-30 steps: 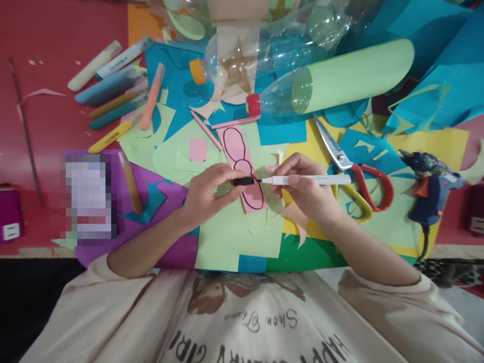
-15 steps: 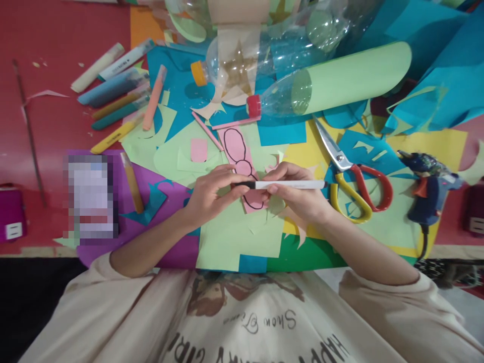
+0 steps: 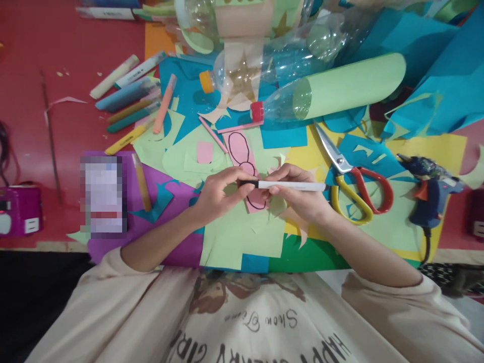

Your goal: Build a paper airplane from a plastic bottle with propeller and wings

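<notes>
Left hand and right hand pinch a capped marker over pink paper

The left hand (image 3: 216,200) grips the black cap end of the marker (image 3: 295,186) between thumb and fingers, while the right hand (image 3: 306,201) is closed on its white barrel. Together they cover part of the pink paper (image 3: 239,147) and its drawing; the cap hides the marker's tip, and the print on the barrel is too faint to read. The phone (image 3: 104,196) is blurred into blocks, the purple box (image 3: 32,224) is cut off by the left edge, and the clutter along the top runs out of view.

The marker is slim, white with a black cap and a dark end, and lies nearly level across the view, in front of the person's chest. Black rounded outlines, like a bow, show on the pink paper beneath it.

Scissors (image 3: 341,162) with one red and one yellow handle lie open just right of the right hand, and a blue glue gun (image 3: 427,196) sits farther right. Beyond the hands lie a bottle wrapped in green paper (image 3: 351,91) and a clear bottle with an orange cap (image 3: 206,81). More pens (image 3: 128,94) are grouped to the left on the red counter (image 3: 71,136), and paper scraps crowd the work area.
</notes>
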### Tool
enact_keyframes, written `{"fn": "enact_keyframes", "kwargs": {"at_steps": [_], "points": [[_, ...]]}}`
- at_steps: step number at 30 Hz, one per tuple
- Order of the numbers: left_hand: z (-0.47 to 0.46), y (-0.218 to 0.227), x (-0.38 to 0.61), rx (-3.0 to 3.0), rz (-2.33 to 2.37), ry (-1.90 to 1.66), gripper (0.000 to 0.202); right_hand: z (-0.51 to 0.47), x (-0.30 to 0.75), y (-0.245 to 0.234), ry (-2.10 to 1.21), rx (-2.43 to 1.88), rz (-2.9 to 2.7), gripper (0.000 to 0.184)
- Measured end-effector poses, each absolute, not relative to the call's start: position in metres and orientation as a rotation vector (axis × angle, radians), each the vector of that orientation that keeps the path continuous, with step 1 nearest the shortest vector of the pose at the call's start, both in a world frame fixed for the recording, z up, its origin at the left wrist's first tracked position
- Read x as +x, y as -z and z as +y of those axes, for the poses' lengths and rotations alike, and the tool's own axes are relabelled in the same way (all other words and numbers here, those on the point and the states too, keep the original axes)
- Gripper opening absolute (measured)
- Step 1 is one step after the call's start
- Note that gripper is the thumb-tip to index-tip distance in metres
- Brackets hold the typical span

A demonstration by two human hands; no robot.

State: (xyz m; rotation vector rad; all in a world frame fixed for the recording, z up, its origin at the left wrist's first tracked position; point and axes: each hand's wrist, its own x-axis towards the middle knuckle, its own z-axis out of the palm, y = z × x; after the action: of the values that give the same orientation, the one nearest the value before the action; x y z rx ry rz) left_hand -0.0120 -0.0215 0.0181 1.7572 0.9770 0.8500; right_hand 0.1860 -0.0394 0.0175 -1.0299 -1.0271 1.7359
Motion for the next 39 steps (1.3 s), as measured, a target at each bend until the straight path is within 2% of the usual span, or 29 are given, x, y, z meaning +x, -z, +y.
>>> {"fn": "enact_keyframes", "kwargs": {"at_steps": [3, 5, 7, 9, 11, 12, 13, 15, 16, 17, 19, 21, 25, 27, 29, 35, 39], "points": [[-0.015, -0.021, -0.016, 1.717, 0.998, -0.910, 0.015, -0.041, 0.189, -0.018, -1.586, -1.074, -1.315, 0.038], [-0.004, -0.020, -0.028, 1.636, 1.101, -1.111, 0.012, -0.041, 0.192, -0.019, -1.366, -1.140, -1.652, 0.033], [0.013, -0.017, -0.046, 1.468, 1.212, -1.510, 0.017, -0.039, 0.195, -0.021, -1.074, -1.106, -2.042, 0.021], [0.030, -0.013, -0.066, 1.380, 1.309, -1.672, 0.023, -0.037, 0.197, -0.023, -0.819, -0.994, -2.345, 0.027], [0.043, -0.009, -0.083, 1.500, 1.386, -1.589, 0.020, -0.036, 0.197, -0.023, -0.653, -0.964, -2.505, 0.045], [0.047, -0.008, -0.089, 1.576, 1.390, -1.582, 0.013, -0.036, 0.197, -0.023, -0.603, -0.983, -2.543, 0.051], [0.048, -0.008, -0.092, 1.652, 1.379, -1.580, 0.017, -0.036, 0.196, -0.022, -0.571, -0.994, -2.559, 0.053], [0.047, -0.008, -0.091, 1.769, 1.360, -1.553, 0.038, -0.036, 0.196, -0.019, -0.539, -0.986, -2.535, 0.045], [0.044, -0.009, -0.088, 1.794, 1.349, -1.539, 0.041, -0.036, 0.196, -0.018, -0.533, -0.964, -2.507, 0.036], [0.040, -0.011, -0.083, 1.809, 1.329, -1.529, 0.041, -0.035, 0.196, -0.017, -0.527, -0.937, -2.469, 0.027], [0.031, -0.017, -0.069, 1.743, 1.282, -1.533, 0.029, -0.033, 0.197, -0.018, -0.520, -0.920, -2.347, 0.013], [0.019, -0.024, -0.054, 1.631, 1.124, -1.297, 0.028, -0.032, 0.199, -0.020, -0.501, -0.976, -2.160, 0.011], [-0.003, -0.034, -0.027, 1.219, 0.951, -0.777, 0.047, -0.035, 0.203, -0.028, -0.270, -1.100, -1.790, 0.009], [-0.009, -0.034, -0.015, 1.019, 0.842, -0.521, 0.057, -0.039, 0.205, -0.029, -0.165, -1.077, -1.761, 0.010], [-0.012, -0.032, -0.005, 0.857, 0.724, -0.380, 0.063, -0.042, 0.205, -0.028, -0.197, -1.030, -1.866, 0.012], [-0.014, -0.032, 0.010, 0.763, 0.939, -0.513, 0.043, -0.039, 0.203, -0.028, -0.386, -0.906, -2.150, 0.024], [-0.021, -0.028, 0.009, 0.766, 1.063, -0.650, 0.037, -0.046, 0.219, -0.051, -0.369, -1.206, -2.225, 0.033]]}}
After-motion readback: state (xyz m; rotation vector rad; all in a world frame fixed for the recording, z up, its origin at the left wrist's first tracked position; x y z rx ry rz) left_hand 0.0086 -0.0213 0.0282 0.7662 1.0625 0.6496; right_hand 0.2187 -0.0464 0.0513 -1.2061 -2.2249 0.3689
